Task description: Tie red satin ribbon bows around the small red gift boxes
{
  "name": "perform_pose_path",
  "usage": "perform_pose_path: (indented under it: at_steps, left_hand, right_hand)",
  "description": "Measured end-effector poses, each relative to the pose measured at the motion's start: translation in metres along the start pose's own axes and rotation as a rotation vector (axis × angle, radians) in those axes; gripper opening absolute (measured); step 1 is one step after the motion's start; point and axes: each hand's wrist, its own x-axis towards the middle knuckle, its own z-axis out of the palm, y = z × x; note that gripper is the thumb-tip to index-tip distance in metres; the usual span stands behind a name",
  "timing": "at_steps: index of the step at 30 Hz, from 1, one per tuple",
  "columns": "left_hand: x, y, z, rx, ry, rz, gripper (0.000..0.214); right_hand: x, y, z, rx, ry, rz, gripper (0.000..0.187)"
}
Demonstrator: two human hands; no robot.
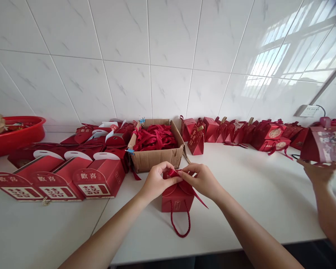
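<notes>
In front of me on the white table stands a small red gift box with a twisted rope handle hanging down its near side. A dark red ribbon lies over the box top, one tail trailing to the right. My left hand pinches the ribbon above the box, fingers closed. Meeting it from the other side, my right hand also grips the ribbon between thumb and fingers. The hands partly hide the ribbon's loop and the top of the box.
Behind the gift box sits a cardboard box of cut red ribbons. Red double-happiness boxes stand at left, near a red basin. Finished-looking red boxes line the wall. At right, another person's hand holds a box.
</notes>
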Motion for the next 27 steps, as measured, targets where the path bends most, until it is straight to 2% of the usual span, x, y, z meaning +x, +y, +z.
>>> perform_pose_path:
  at_steps: [8,15,22,27]
  left_hand:
    - [-0.006,0.005,-0.015,0.074,-0.131,0.034,0.015]
    - [-0.004,0.005,-0.015,0.103,-0.042,0.064,0.016]
    - [-0.004,0.005,-0.009,0.013,0.045,0.043,0.023]
    - [-0.001,0.004,-0.009,0.039,0.077,0.070,0.020]
  right_hand:
    - [-0.004,0.000,-0.004,-0.018,-0.074,-0.056,0.026]
    - [-0.006,-0.001,-0.002,-0.047,-0.096,-0.083,0.021]
    - [-0.002,0.004,0.007,-0.067,0.020,-0.044,0.014]
    - [0.001,0.005,0.002,0.085,-0.117,0.036,0.021]
